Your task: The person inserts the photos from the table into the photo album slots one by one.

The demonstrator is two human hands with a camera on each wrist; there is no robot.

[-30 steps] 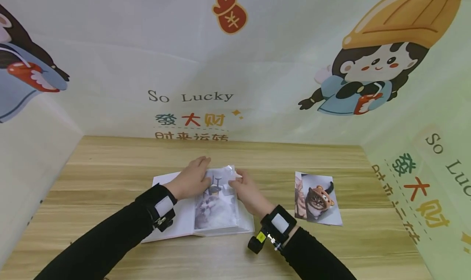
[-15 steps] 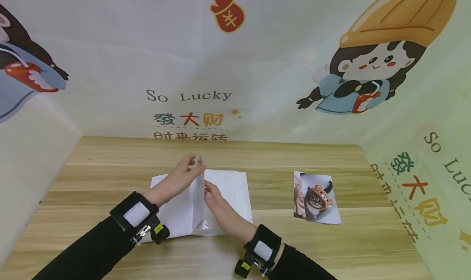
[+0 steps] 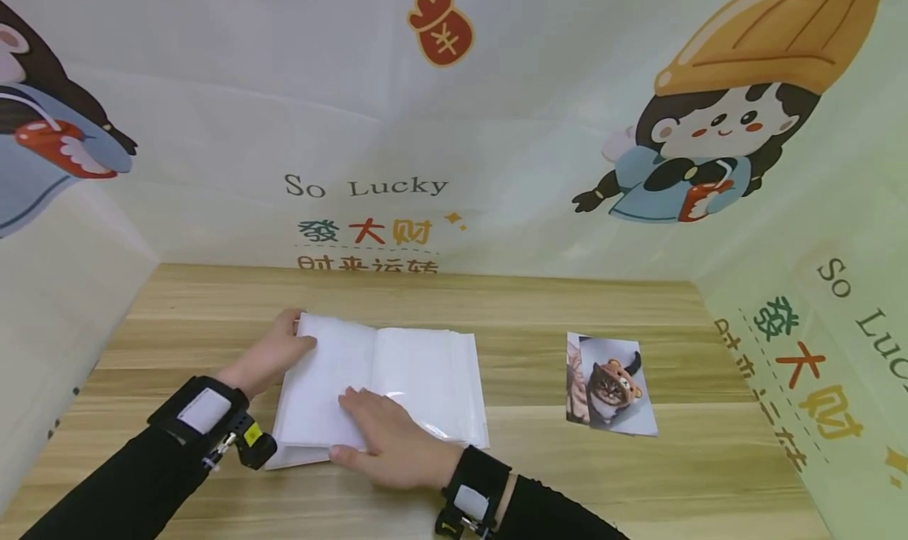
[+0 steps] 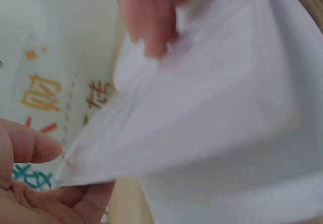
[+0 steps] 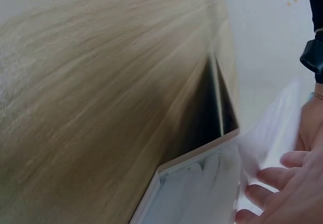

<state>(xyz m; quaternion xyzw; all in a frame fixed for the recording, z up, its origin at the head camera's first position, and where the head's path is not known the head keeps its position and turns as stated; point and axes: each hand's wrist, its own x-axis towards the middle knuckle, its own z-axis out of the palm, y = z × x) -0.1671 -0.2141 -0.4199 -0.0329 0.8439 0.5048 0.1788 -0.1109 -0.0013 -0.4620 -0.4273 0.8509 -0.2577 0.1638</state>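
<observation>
A white photo album (image 3: 433,363) lies open on the wooden table, with blank white pages showing. My left hand (image 3: 264,356) is at the far left corner of a raised page (image 3: 333,355). The left wrist view shows the corner of that page (image 4: 192,123) between the thumb and fingers of my left hand (image 4: 30,178). Fingers spread, my right hand (image 3: 397,444) lies over the lower part of the album near its fold. Clear plastic glints on the right page beside it.
To the album's right lie overlapping photo prints (image 3: 613,386), the top one of a cat in a bear hat. White printed sheeting (image 3: 511,185) stands behind the wooden table (image 3: 539,477) and at its sides.
A sleeve page with a cat picture has turned over from right to left, leaving white pages in view. My left hand moved left with the page; my right hand slid left toward the fold.
</observation>
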